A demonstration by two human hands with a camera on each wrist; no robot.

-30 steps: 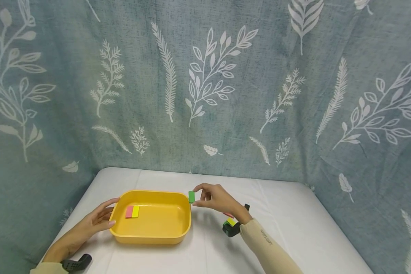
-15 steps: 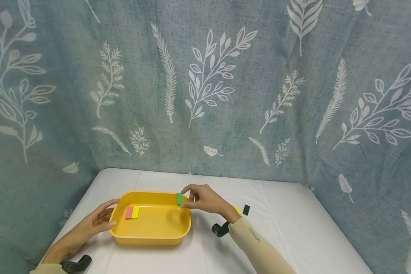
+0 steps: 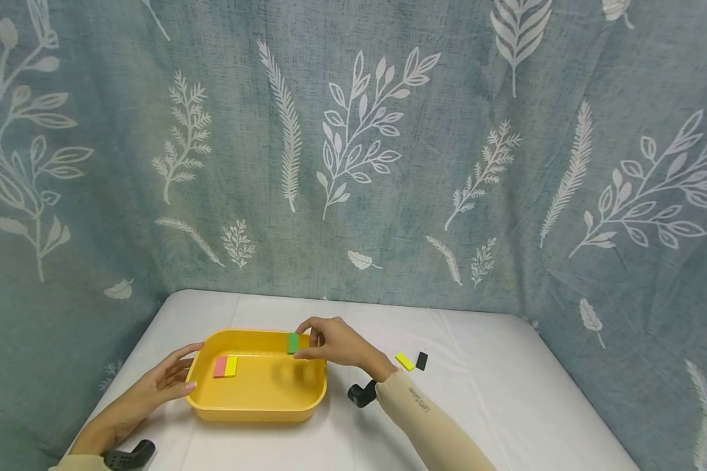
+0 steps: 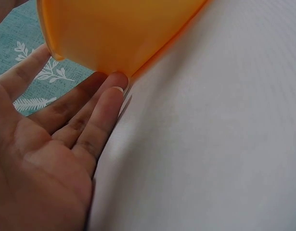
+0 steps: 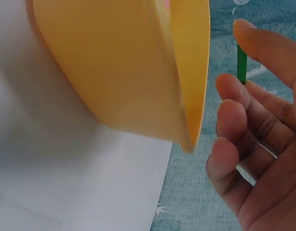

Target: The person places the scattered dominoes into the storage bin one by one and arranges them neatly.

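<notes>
With my right hand (image 3: 336,341) I pinch the green block (image 3: 292,343) by its two short ends, between thumb and forefinger, the other fingers curled loosely behind. It hangs above the tray (image 3: 250,415), inside the rim near the far right corner, apart from the tray's floor, where a soft shadow falls.

I judge the block light and stiff, with smooth faces that could slip a little if I squeeze off-centre. It doesn't look fragile. The short ends are a good place to hold it, since the broad faces are free and my fingertips sit squarely opposite each other.

My left hand (image 3: 156,384) clasps nothing: its extended fingers rest against the tray's left wall, one reaching the rim near the far left corner. The tray looks like thin, rigid plastic, light enough to slide if pushed, so a flat touch at the wall seems enough to steady it.

Within the tray, the pink block (image 3: 220,367) and a yellow block (image 3: 231,366) lie side by side, touching, near the left wall. On the worktop (image 3: 507,405), off the tray's right edge and beyond my wrist, a second yellow block (image 3: 404,362) lies slantwise just beside a black block (image 3: 421,361).
</notes>
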